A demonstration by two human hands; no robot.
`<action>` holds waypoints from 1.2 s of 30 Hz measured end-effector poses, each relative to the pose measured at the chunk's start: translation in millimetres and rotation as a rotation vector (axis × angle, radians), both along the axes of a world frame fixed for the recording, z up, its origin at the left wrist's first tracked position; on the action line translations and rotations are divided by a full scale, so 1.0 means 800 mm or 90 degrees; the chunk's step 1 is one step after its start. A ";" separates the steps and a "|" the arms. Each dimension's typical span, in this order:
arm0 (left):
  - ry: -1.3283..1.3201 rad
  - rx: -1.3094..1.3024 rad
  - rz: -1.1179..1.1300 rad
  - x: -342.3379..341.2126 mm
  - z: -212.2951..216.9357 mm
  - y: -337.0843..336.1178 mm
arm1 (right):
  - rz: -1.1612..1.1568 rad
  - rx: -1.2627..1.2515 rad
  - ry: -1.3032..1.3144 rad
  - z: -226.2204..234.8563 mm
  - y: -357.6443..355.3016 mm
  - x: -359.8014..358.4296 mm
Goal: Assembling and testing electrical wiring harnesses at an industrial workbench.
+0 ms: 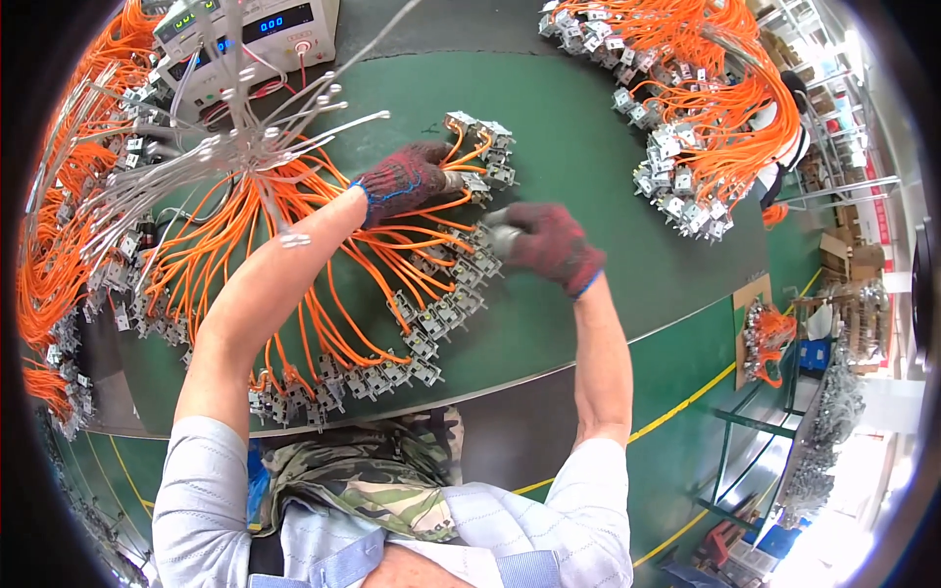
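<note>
Many orange cables (343, 279) fan out over the green tabletop, each ending in a small silver metal connector (426, 343); these ends form a curved row. My left hand (404, 183), in a dark red knitted glove with worn grey fingertips, reaches across the cables. Its fingers are closed at a metal connector (476, 186) near the far right end of the row. My right hand (551, 245), gloved alike, hovers just right of the row with bent fingers pointing at the connectors. Motion smears its fingertips, so whether anything is in them is unclear.
Clear tubes or rods with bead-like ends (250, 147) rise above the cable bundle, close to my left forearm. A bench power supply (250, 44) with lit displays stands behind. Other orange cable heaps (730, 127) lie at far right and left. The green table (588, 147) has a curved-looking front edge.
</note>
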State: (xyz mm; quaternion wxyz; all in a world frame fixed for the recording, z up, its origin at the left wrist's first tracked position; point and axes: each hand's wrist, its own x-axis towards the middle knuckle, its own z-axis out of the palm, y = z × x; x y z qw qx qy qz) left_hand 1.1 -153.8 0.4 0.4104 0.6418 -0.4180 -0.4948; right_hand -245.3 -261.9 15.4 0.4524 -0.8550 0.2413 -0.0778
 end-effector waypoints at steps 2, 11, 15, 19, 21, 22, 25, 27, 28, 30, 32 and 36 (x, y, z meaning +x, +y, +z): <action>0.118 -0.030 -0.024 -0.001 0.004 -0.003 | -0.094 0.091 -0.111 0.004 -0.030 -0.006; -0.004 0.107 0.165 -0.001 0.007 -0.026 | -0.130 0.020 -0.074 -0.014 -0.072 0.091; 0.140 0.091 0.228 0.001 0.019 -0.034 | -0.132 0.053 -0.050 -0.041 -0.097 0.092; -0.416 0.038 0.259 0.004 -0.004 -0.050 | -0.167 0.108 -0.011 -0.043 -0.093 0.104; -0.445 0.094 0.270 -0.002 0.002 -0.057 | -0.171 -0.008 0.039 -0.023 -0.088 0.106; -0.457 0.101 0.244 -0.002 0.009 -0.062 | -0.159 -0.076 0.031 -0.022 -0.092 0.102; -0.548 0.016 0.150 0.030 -0.003 -0.071 | -0.123 -0.099 0.109 -0.016 -0.112 0.120; -0.558 -0.038 0.057 0.075 -0.031 -0.070 | -0.072 -0.073 0.162 -0.009 -0.112 0.144; -0.556 -0.099 -0.046 0.086 -0.038 -0.072 | -0.068 -0.070 0.162 -0.009 -0.107 0.149; -0.360 0.019 -0.095 0.062 -0.006 -0.078 | -0.078 -0.274 0.112 -0.018 -0.101 0.130; -0.247 0.020 0.077 0.041 0.003 -0.071 | -0.112 -0.300 0.076 -0.037 -0.093 0.134; -0.512 -0.055 0.144 0.072 -0.034 -0.080 | -0.107 -0.092 -0.069 -0.049 -0.106 0.157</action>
